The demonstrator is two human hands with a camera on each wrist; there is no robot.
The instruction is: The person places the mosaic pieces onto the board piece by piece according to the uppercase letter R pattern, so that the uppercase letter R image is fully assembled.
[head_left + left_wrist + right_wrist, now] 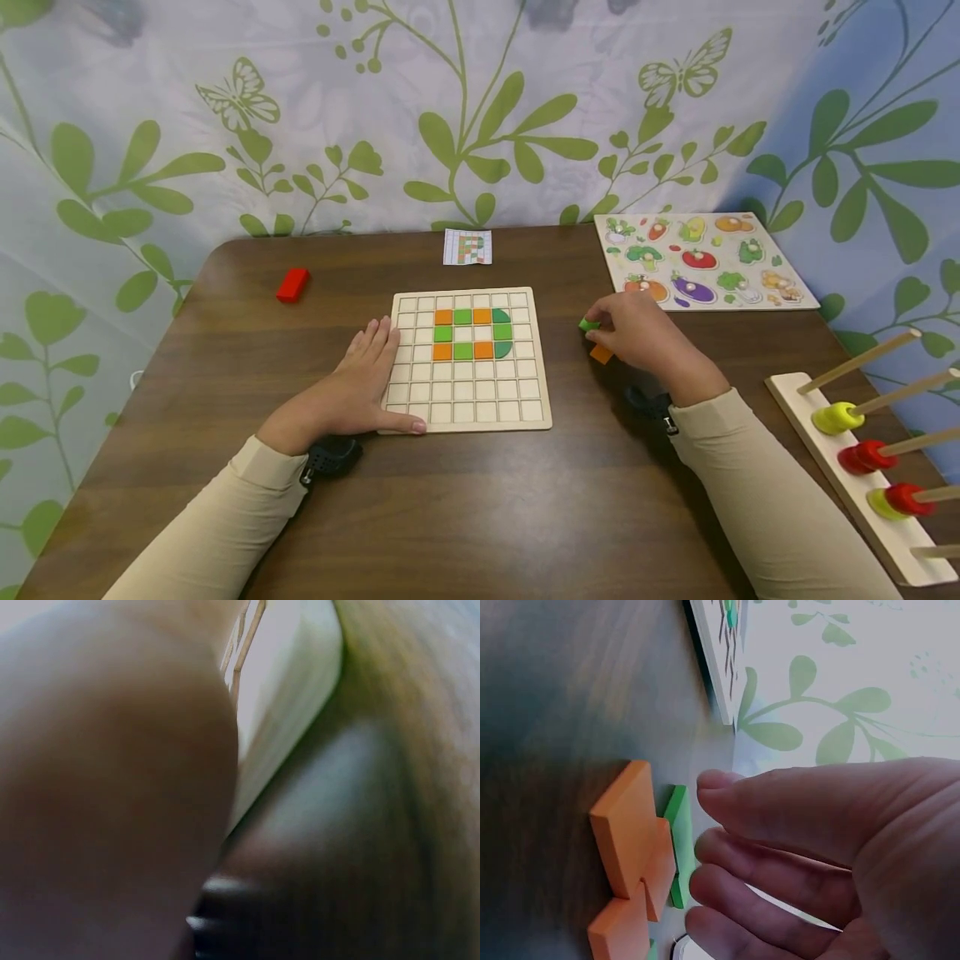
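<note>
A square wooden grid board (pixel 450 412) lies on the table, with orange, green and rounded dark-green tiles forming a ring in its upper part. My left hand (pixel 356 379) rests flat along the board's left side, its thumb on the near-left corner. Right of the board, my right hand (pixel 637 329) hovers with loosely bent fingers close to a green tile (pixel 588 325). In the right wrist view nothing shows between thumb (pixel 772 796) and fingertips. That view also has orange tiles (pixel 622 832) and a green tile (pixel 681 847) lying overlapped beside the fingertips.
A small pattern card (pixel 467 247) lies behind the board. A red block (pixel 293 285) sits at the left. The vegetable puzzle board (pixel 708 262) occupies the back right. A peg stand (pixel 813 433) with yellow and red beads stands along the right edge.
</note>
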